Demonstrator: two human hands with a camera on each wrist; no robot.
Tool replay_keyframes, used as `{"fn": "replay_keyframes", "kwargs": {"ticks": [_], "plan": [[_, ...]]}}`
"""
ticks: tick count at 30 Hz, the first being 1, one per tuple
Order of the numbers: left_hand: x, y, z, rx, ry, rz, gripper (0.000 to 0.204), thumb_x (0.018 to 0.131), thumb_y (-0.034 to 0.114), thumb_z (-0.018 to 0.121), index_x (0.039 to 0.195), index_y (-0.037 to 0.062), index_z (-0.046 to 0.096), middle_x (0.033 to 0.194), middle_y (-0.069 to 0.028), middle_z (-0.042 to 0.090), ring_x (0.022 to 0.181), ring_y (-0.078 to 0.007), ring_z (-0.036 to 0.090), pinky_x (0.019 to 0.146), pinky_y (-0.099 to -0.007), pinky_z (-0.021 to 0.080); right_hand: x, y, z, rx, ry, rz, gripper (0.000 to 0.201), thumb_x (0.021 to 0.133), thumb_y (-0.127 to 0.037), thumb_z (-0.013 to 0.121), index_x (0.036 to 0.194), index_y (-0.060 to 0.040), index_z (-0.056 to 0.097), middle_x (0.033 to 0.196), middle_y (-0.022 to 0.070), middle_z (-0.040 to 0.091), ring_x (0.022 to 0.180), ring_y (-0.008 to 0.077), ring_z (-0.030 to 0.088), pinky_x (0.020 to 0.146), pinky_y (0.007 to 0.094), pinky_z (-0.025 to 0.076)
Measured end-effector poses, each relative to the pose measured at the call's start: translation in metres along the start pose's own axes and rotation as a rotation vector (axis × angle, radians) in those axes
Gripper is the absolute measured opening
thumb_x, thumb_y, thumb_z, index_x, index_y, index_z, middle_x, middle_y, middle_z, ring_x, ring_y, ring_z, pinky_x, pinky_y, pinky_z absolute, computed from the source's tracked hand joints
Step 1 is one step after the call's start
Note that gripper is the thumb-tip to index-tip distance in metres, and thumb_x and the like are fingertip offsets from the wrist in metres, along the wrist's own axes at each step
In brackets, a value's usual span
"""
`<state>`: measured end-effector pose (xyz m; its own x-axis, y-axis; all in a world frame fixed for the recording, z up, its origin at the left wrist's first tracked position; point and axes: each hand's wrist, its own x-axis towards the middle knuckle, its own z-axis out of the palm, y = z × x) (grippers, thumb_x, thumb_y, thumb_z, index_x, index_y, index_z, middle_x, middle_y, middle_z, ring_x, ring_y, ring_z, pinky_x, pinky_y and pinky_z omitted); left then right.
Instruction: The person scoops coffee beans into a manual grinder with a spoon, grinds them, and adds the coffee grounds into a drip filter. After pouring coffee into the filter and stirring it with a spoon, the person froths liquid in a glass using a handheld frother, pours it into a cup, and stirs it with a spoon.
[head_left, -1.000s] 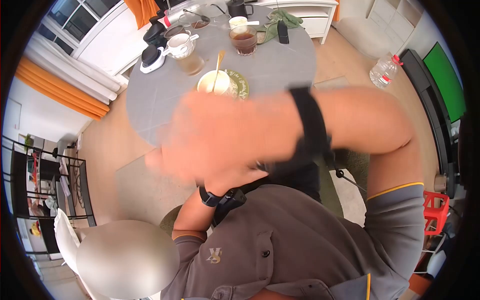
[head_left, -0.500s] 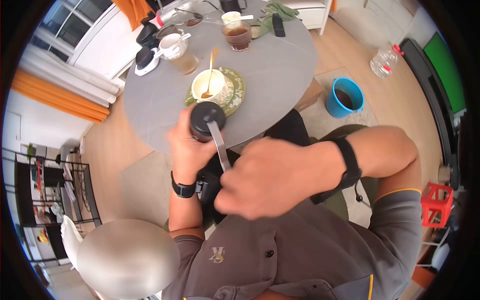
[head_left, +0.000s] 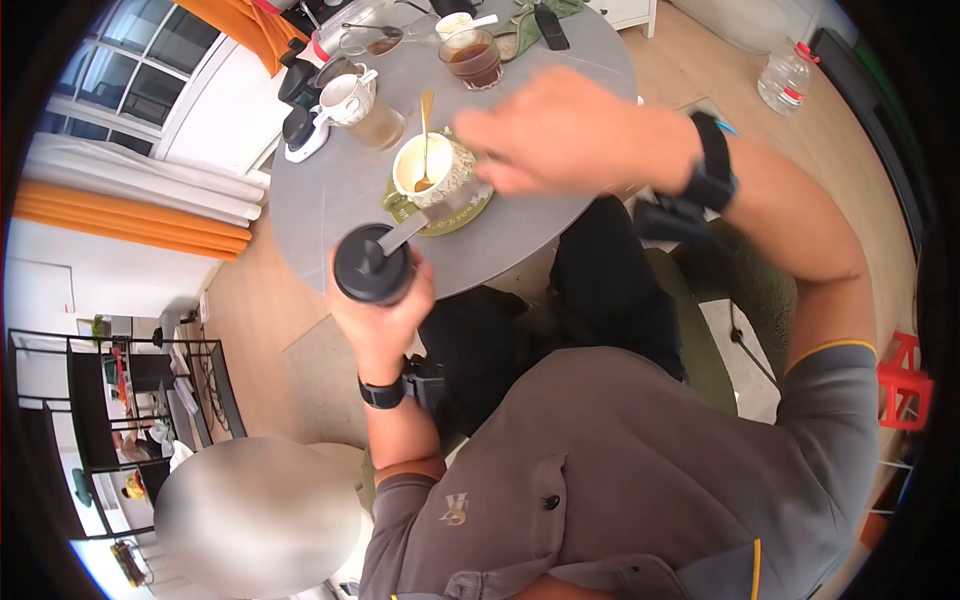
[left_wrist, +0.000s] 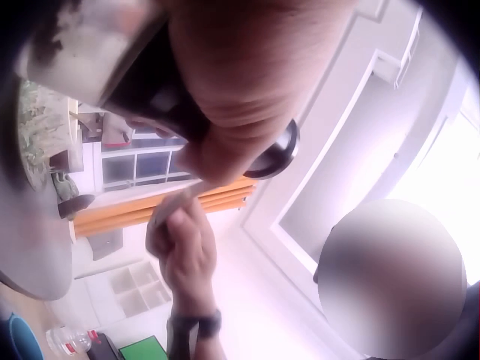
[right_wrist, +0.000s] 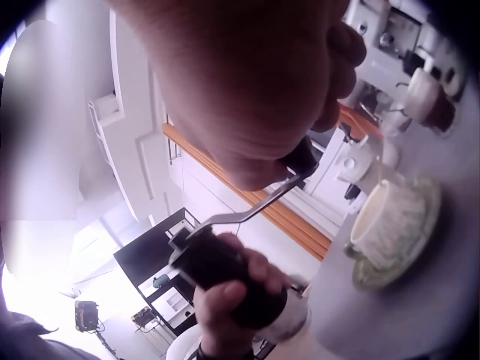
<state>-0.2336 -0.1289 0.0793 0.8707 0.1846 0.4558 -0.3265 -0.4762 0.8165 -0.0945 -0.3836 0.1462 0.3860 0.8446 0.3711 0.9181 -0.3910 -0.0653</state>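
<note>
My left hand (head_left: 390, 325) grips the body of a black hand coffee grinder (head_left: 372, 265), its lid facing up, in front of the table edge. From the lid a silver crank arm (right_wrist: 247, 215) runs to a dark knob (right_wrist: 302, 157). Curled around that knob is my right hand (head_left: 570, 130), blurred in the head view and out past the far side of the grinder. Close beyond the grinder, a patterned cup (head_left: 455, 172) with a gold spoon (head_left: 427, 115) in it stands on a green saucer (head_left: 450, 228).
On the round grey table (head_left: 310, 205) stand a glass of brown liquid (head_left: 472, 65), a white strainer (head_left: 345, 98) over a glass, and a small black-and-white device (head_left: 302, 132). A water bottle (head_left: 786, 80) is on the floor at right, and a red stool (head_left: 905, 385) stands beside me.
My right hand has swung the crank around, from the near side of the grinder to its far right side. The grinder, in my left hand, sits slightly lower and nearer to me.
</note>
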Motion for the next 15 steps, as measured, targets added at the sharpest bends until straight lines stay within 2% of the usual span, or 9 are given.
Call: {"fn": "replay_keyframes", "kwargs": {"ticks": [3,5,6,7,8,11,13,14,15], "plan": [[0.014,-0.015,0.002,0.004,0.098,0.015,0.045,0.072,0.006,0.084,0.110,0.0006,0.061,0.095,-0.0057,0.071,0.083,-0.0117,0.067,0.080,-0.0302,0.056,-0.031,-0.046,0.007,0.166,0.014,-0.140,0.024,0.084,-0.027,0.068,0.091,-0.0093,0.054,0.064,0.0092,0.062,0.055,0.0319,0.064,0.048,0.0423,0.048],[0.017,-0.013,0.015,-0.024,0.030,-0.060,0.045,0.073,0.006,0.084,0.111,0.0006,0.061,0.096,-0.0055,0.071,0.084,-0.0115,0.067,0.079,-0.0303,0.056,-0.034,-0.084,0.004,0.200,0.036,-0.296,0.021,0.082,-0.028,0.066,0.077,-0.0105,0.056,0.061,0.0079,0.060,0.049,0.0253,0.062,0.039,0.0397,0.043],[0.017,-0.011,0.024,-0.055,-0.027,-0.128,0.045,0.073,0.006,0.084,0.111,0.0005,0.061,0.096,-0.0054,0.071,0.086,-0.0113,0.067,0.077,-0.0304,0.056,-0.034,-0.098,-0.006,0.330,-0.034,-0.346,0.017,0.084,-0.025,0.062,0.086,-0.0076,0.064,0.062,0.0102,0.066,0.058,0.0325,0.067,0.051,0.0475,0.049],[0.012,-0.005,0.035,-0.018,-0.069,-0.152,0.048,0.072,0.005,0.084,0.114,0.0007,0.061,0.097,-0.0061,0.072,0.085,-0.0126,0.067,0.075,-0.0299,0.057,-0.030,-0.111,-0.002,0.386,0.012,-0.426,0.016,0.082,-0.024,0.063,0.081,-0.0075,0.064,0.059,0.0098,0.064,0.055,0.0332,0.067,0.049,0.0471,0.049],[0.004,-0.005,0.046,-0.010,-0.120,-0.130,0.052,0.071,0.005,0.086,0.118,0.0010,0.061,0.099,-0.0072,0.072,0.087,-0.0124,0.066,0.076,-0.0307,0.057,-0.023,-0.124,0.006,0.345,0.238,-0.492,0.015,0.080,-0.023,0.063,0.075,-0.0084,0.062,0.057,0.0093,0.063,0.053,0.0336,0.065,0.050,0.0481,0.049],[-0.016,0.038,0.071,0.211,-0.172,-0.091,0.057,0.065,0.012,0.091,0.115,0.0042,0.065,0.093,-0.0051,0.070,0.086,-0.0170,0.068,0.080,-0.0323,0.055,0.005,-0.127,-0.005,0.272,0.294,-0.567,0.021,0.079,-0.024,0.066,0.078,-0.0055,0.056,0.054,0.0071,0.053,0.045,0.0259,0.058,0.043,0.0430,0.045],[-0.023,0.039,0.069,0.248,-0.368,0.297,0.063,0.061,0.017,0.092,0.116,0.0022,0.064,0.094,-0.0074,0.070,0.090,-0.0210,0.068,0.084,-0.0340,0.055,0.036,-0.103,-0.009,0.223,0.333,-0.622,0.022,0.078,-0.026,0.068,0.083,-0.0059,0.059,0.057,0.0074,0.055,0.050,0.0269,0.060,0.049,0.0455,0.047],[-0.026,0.038,0.066,0.263,-0.465,0.487,0.066,0.060,0.020,0.093,0.116,0.0012,0.063,0.094,-0.0086,0.070,0.091,-0.0230,0.068,0.087,-0.0349,0.054,0.056,-0.076,0.001,0.250,0.560,-0.789,0.021,0.079,-0.025,0.068,0.086,-0.0071,0.059,0.058,0.0081,0.056,0.054,0.0288,0.062,0.052,0.0464,0.048],[-0.031,0.025,0.061,0.154,-0.451,0.361,0.054,0.065,0.013,0.088,0.112,-0.0002,0.063,0.093,-0.0105,0.069,0.089,-0.0239,0.068,0.085,-0.0358,0.054,0.072,-0.048,0.014,0.275,0.788,-0.954,0.021,0.080,-0.025,0.068,0.089,-0.0083,0.059,0.060,0.0087,0.058,0.058,0.0307,0.063,0.055,0.0473,0.048]]}}
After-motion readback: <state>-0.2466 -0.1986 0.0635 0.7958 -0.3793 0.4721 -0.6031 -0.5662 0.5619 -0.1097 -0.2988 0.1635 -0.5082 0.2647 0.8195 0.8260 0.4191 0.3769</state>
